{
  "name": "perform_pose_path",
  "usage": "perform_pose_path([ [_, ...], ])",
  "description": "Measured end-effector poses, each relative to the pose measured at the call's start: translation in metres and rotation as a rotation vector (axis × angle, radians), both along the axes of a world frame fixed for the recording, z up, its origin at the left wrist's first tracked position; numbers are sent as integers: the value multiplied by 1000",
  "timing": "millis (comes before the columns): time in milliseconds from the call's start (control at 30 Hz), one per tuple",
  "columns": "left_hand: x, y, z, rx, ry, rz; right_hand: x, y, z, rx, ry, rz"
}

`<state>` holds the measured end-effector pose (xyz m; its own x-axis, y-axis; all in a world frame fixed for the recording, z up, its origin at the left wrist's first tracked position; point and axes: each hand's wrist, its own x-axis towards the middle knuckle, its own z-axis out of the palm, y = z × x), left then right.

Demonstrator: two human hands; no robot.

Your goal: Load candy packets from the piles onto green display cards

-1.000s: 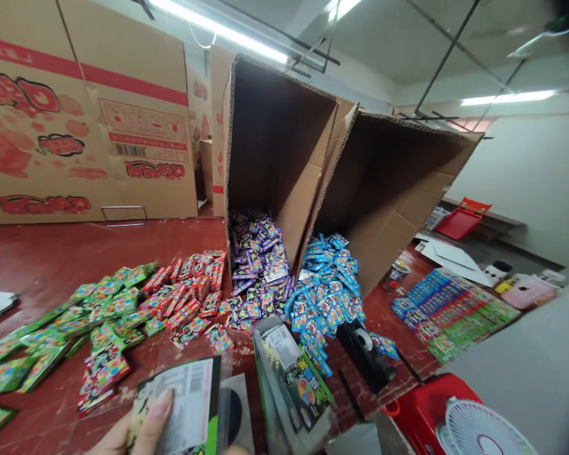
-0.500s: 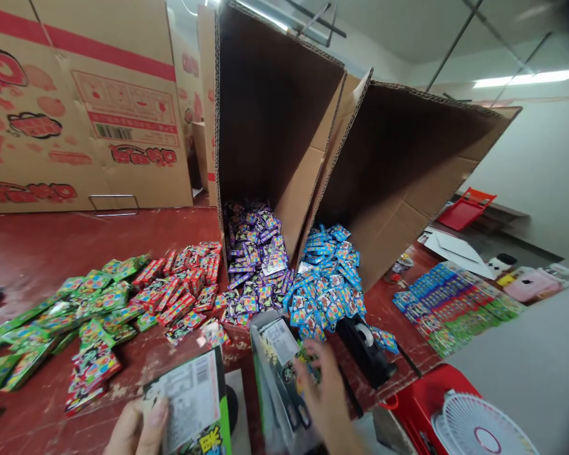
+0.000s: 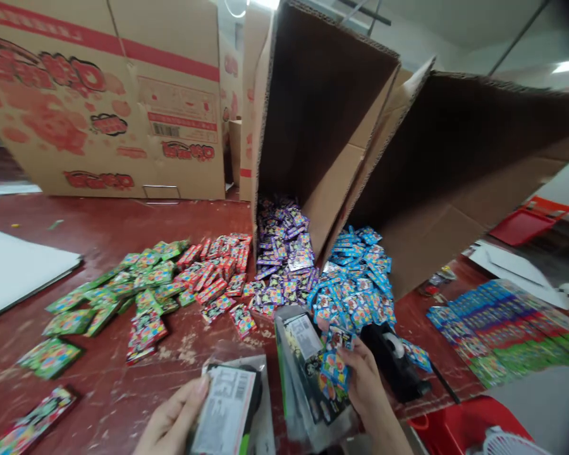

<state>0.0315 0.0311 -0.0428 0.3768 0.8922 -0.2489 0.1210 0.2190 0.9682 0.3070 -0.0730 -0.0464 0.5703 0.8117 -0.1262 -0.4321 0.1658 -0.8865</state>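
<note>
My left hand (image 3: 173,423) grips a flat card in a clear bag (image 3: 227,411), label side up, at the bottom of the view. My right hand (image 3: 363,382) pinches a blue candy packet (image 3: 334,363) just in front of an upright stack of green and black cards (image 3: 308,373). Right behind my right hand lies the blue packet heap (image 3: 355,291), spilling from a tilted cardboard box (image 3: 455,183). Purple packets (image 3: 282,253) spill from a second tilted box (image 3: 313,120). Red packets (image 3: 213,278) and green packets (image 3: 123,291) lie loose on the red table (image 3: 99,234).
A black tape dispenser (image 3: 396,360) sits just right of my right hand. Sorted rows of packets (image 3: 502,322) lie at the right. A white sheet (image 3: 14,272) is at the left edge, printed cartons (image 3: 104,95) stand behind, and a red object with a small fan (image 3: 474,430) is at bottom right.
My right hand has come up from the card stack and now holds a blue packet. The view has swung left and down. My left hand has lowered its card.
</note>
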Motion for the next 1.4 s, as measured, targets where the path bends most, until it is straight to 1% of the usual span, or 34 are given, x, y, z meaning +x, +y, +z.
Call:
perform_pose_path([
  [67,3,-4,8,-103,-76,-50,-21,13,2,30,111,94],
  [167,-1,-9,8,-170,-169,-85,-49,34,11,101,142,197],
  [300,-15,-13,5,-159,-194,-69,-76,55,34,89,158,319],
  [333,-18,-13,5,-147,-192,-63,-81,59,38,84,168,363],
  [400,-24,-13,6,-133,-193,-54,-90,64,39,76,198,422],
  [467,-28,-13,6,-130,-196,-39,-96,66,35,67,230,431],
  [567,-31,-14,6,-146,-178,-9,-101,68,28,65,235,390],
  [700,-31,-17,4,-176,-187,-10,-102,67,29,85,199,327],
  [833,-28,-22,2,-185,-227,-64,-106,73,31,123,39,340],
  [967,-27,-25,1,-157,-217,-79,-117,81,27,178,-180,379],
  [1000,-27,-25,0,-155,-214,-73,-118,82,25,176,-224,402],
  [1067,-28,-25,0,-147,-196,-54,-118,80,22,138,-305,495],
  [1133,-28,-24,0,-127,-170,-48,-112,77,19,90,-400,586],
  [1167,-27,-23,0,-116,-159,-55,-108,76,18,71,-445,609],
  [1333,-22,-21,0,-105,-147,-89,-94,78,17,64,-585,585],
  [1400,-21,-21,-1,-102,-148,-105,-93,80,19,32,-604,617],
])
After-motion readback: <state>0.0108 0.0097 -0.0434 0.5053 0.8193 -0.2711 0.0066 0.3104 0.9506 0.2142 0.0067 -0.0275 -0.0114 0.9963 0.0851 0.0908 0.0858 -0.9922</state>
